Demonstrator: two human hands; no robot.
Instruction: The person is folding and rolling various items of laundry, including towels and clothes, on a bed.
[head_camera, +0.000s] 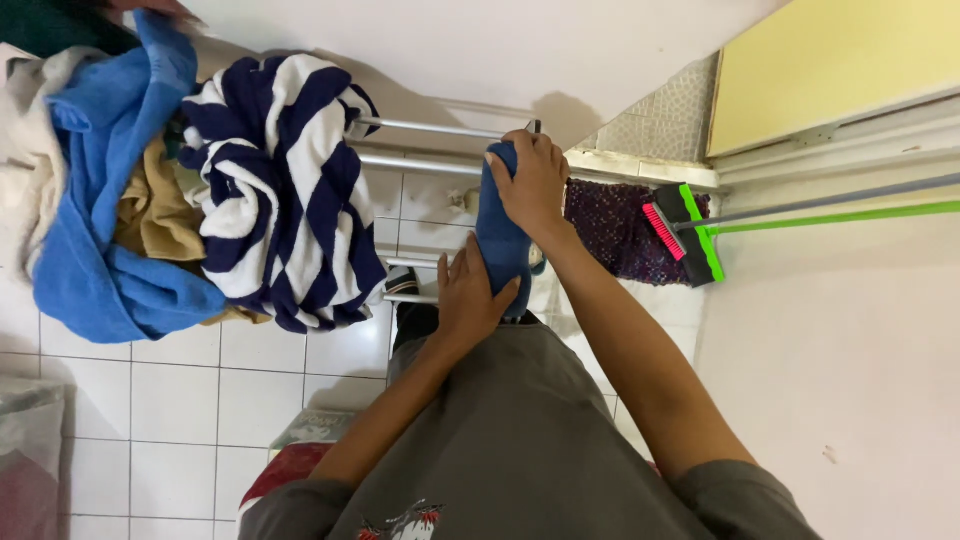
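A small dark blue cloth (501, 235) hangs over a metal bar of the drying rack (430, 128), near the middle of the view. The right hand (530, 180) grips its top end at the bar, fingers curled around it. The left hand (470, 290) holds the lower end, thumb in front. The hands hide much of the cloth, so its shape is hard to tell. Both arms reach forward, the right one stretched farther. To the left, a striped towel (285, 190) and a blue towel (95, 200) sit bunched on the rack. To the right, a green broom (690, 235) leans against the wall.
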